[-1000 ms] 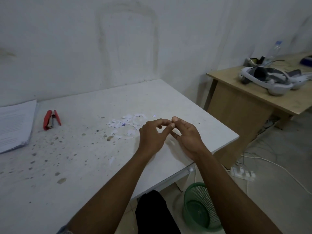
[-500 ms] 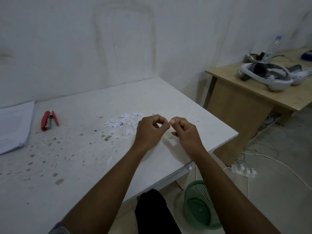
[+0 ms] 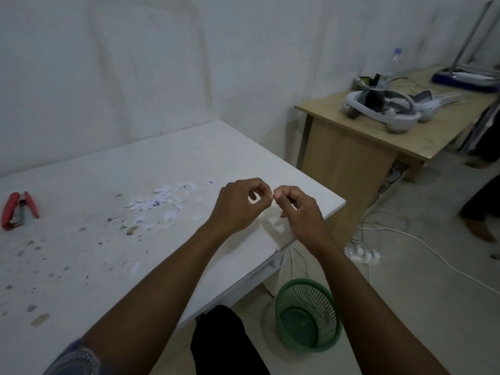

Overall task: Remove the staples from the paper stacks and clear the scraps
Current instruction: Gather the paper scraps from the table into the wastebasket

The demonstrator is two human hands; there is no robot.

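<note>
Against a stained white wall (image 3: 135,77) stands a white rectangular table (image 3: 81,266). Top is dull, flecked with dark spots and brownish marks, thickest toward its near left part. Light is dim.

Right of the table and apart from it: light wooden desk (image 3: 351,158) carrying white plastic headsets (image 3: 378,106) and a clear plastic bottle (image 3: 393,63). On the floor off the table's right corner: white power strip (image 3: 362,255) with a white cable (image 3: 433,250) trailing away. Round green mesh wastebasket (image 3: 308,315) stands on the floor just off the table's near edge, beside a dark-clothed knee (image 3: 224,342).

Small white paper scraps (image 3: 159,204): loose scatter on the table's middle, lying flat, irregular torn bits, a few with blue ink marks. One stray bit lies alone closer to the near edge. Red metal stapler (image 3: 19,209) at the table's left edge, hinged open, well apart from the scraps.

Hands: left hand (image 3: 238,207) and right hand (image 3: 303,212) are raised above the table's right corner, right of the scraps, clear of the top. Both have fingers curled, thumb and forefinger tips pinched together; the two pinches almost meet. Whether anything sits in either pinch is too small to tell.
</note>
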